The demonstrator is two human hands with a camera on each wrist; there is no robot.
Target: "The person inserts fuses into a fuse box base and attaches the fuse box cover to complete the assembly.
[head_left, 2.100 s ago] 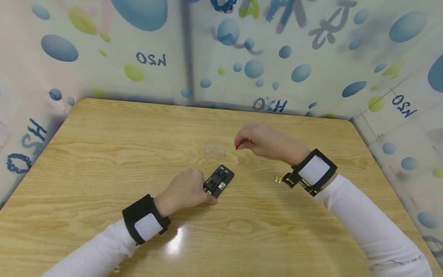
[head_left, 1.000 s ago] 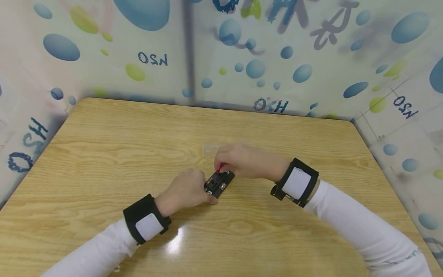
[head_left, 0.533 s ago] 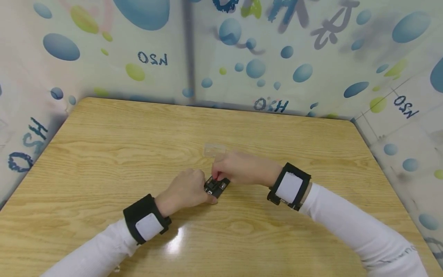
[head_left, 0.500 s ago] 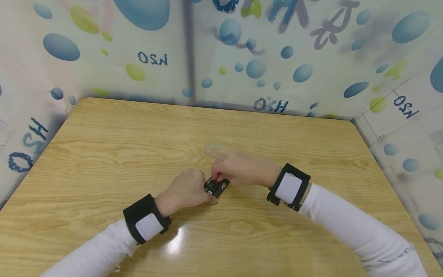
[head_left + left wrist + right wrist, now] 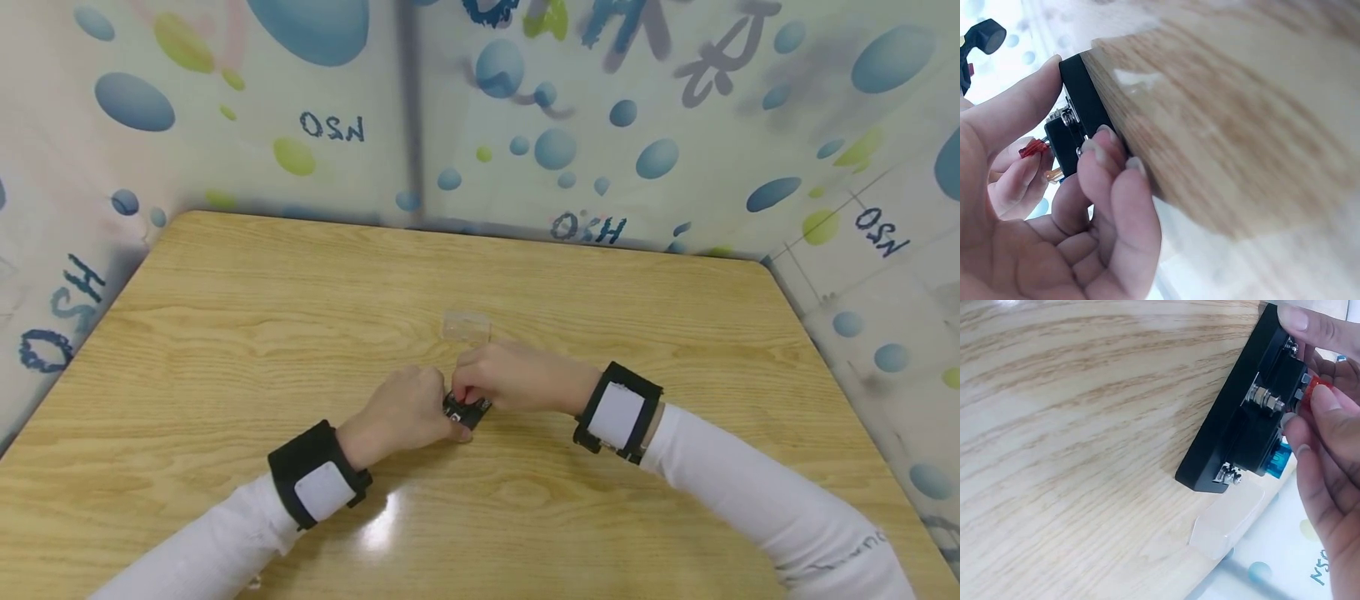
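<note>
My left hand (image 5: 397,412) grips one end of a black fuse block (image 5: 1225,419), thumb on its near side. Metal studs with nuts stick out of the block. My right hand (image 5: 513,377) pinches a small red blade fuse (image 5: 1317,387) against the block's raised top. In the right wrist view its metal prongs show between the red body and the block. A blue blade fuse (image 5: 1277,460) sits in the same block, further along. The left wrist view also shows the red fuse (image 5: 1034,148) and an amber piece (image 5: 1055,175) close by. In the head view my right fingers hide the fuse.
A clear plastic cover (image 5: 465,325) lies on the wooden table (image 5: 285,317) just behind the hands. Patterned walls (image 5: 337,167) stand behind and beside the table. A tiny pale item (image 5: 253,582) is by the left sleeve.
My right hand has carried the red fuse from behind and right of the block down onto it, then slightly nearer me. The left hand stays put. Small yellow pieces are now hidden.
</note>
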